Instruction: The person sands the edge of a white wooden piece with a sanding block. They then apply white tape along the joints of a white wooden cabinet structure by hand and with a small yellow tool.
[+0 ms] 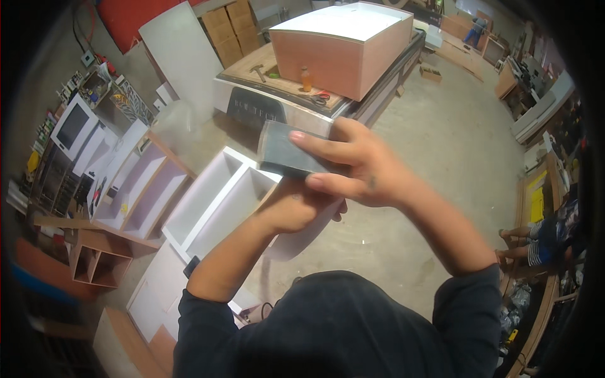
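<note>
A dark grey rectangular block (280, 151), like a sanding block with a sheet round it, is held up over a white cabinet with compartments (207, 209). My right hand (359, 164) lies on the block from the right, its thumb and a finger pressing the top and near side. My left hand (302, 205) is closed underneath, its fingers curled round something at the block's lower side; most of what it grips is hidden.
A large pink wooden box (321, 63) rests on a stack (246, 82) with a hammer (258, 70) and scissors (321, 98). More shelving units (145, 189) stand left. A seated person (542, 242) is at the right, another (476, 31) at the back. Concrete floor (454, 157) runs between.
</note>
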Motion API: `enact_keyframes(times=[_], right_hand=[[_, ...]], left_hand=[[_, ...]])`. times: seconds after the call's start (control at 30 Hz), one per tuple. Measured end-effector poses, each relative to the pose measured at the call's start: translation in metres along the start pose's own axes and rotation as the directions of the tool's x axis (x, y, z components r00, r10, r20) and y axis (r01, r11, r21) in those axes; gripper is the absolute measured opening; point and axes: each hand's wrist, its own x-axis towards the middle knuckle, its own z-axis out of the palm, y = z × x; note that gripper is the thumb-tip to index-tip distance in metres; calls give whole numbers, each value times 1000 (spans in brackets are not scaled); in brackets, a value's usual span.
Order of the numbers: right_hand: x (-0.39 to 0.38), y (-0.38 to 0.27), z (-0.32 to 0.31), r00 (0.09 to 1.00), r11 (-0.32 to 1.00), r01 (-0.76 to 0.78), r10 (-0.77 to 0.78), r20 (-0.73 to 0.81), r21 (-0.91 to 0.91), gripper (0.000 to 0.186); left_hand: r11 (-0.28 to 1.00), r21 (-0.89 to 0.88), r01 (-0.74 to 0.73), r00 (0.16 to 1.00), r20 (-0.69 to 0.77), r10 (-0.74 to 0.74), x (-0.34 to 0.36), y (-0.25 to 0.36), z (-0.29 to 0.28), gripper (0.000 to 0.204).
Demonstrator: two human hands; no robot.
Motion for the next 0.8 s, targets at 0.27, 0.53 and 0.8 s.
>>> enact_keyframes(times=[0.27,0.53,0.8], right_hand=[[-218,114,-5,535,535,-833,844,39,-139,53],[-436,130,114,-21,-6,-994,991,134,-108,58],[-555,87,154,-358,-371,-929,897,257,-1,48]], left_hand=[[956,-292,28,985,-155,-76,-14,-4,-41,28],[951,-308,5,983,-175,-62,-18,17,-37,29],[959,-284,14,989,-136,-55,-14,32,-29,29]])
